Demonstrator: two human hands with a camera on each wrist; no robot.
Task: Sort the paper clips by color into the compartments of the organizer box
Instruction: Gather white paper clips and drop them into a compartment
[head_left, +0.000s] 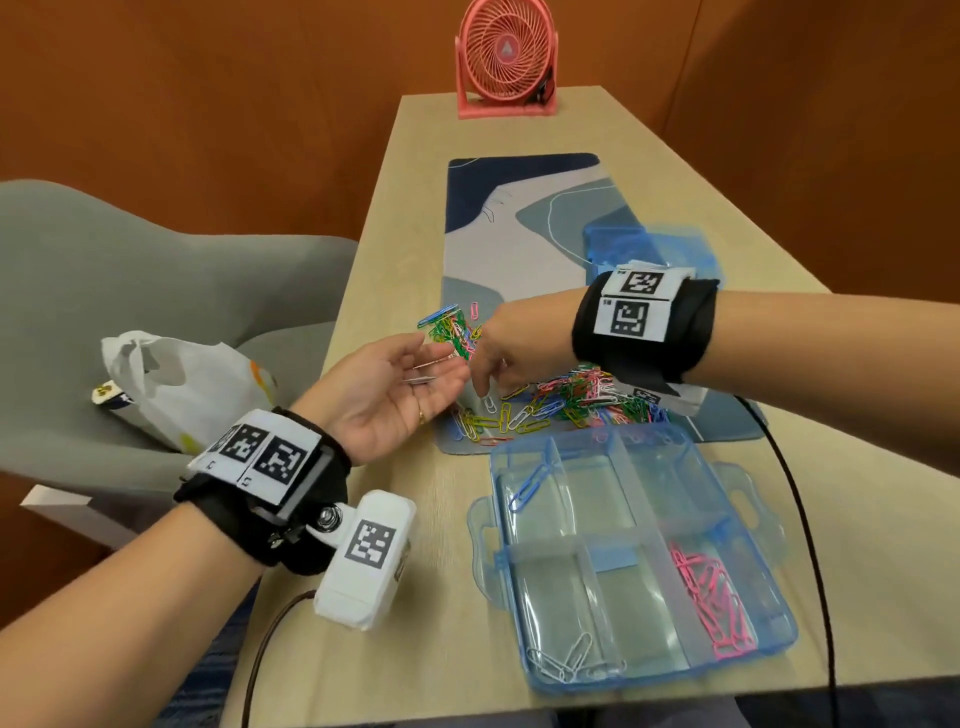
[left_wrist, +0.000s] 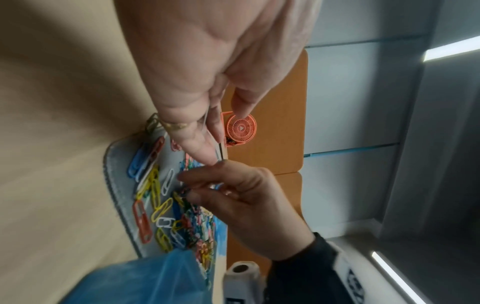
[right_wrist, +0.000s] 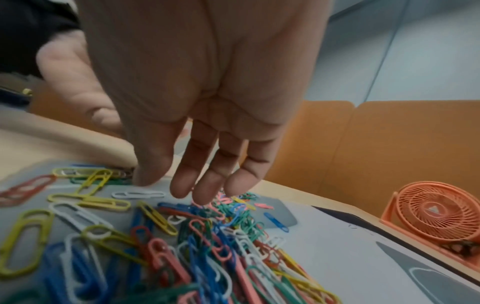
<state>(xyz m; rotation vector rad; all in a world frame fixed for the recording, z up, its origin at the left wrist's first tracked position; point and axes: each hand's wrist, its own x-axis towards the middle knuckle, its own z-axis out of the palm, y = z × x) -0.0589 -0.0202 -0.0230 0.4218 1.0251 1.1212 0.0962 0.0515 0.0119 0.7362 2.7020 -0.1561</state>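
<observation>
Lying palm-up beside the heap, the left hand was held flat and relaxed, with a few pale clips resting loose on its fingers (two or three, the blur allowing no firmer count). The right hand was seen reaching down toward the mat, fingers extended and slack above a white clip; nothing was seen pinched in it.

Two risks were judged likely. Since the clips on the open palm were gripped by nothing, they could be spilled by any tilt of that hand on the way to the box. The tangled paper clips were interlocked, so a stray colour could be dragged up with the chosen one and dropped into the wrong compartment.

The unsorted clips were spread over the near end of the mat in two clusters, the smaller cluster lying farther from the box; they were too many and too knotted to be counted. One organizer box was set open on the table, just in front of the mat, with about six compartments made out through the clear plastic. One blue clip was counted in the far-left compartment, roughly four or five white clips in the near-left one, and a pink pile in the near-right one, past counting. One pink fan was noted at the far end.
</observation>
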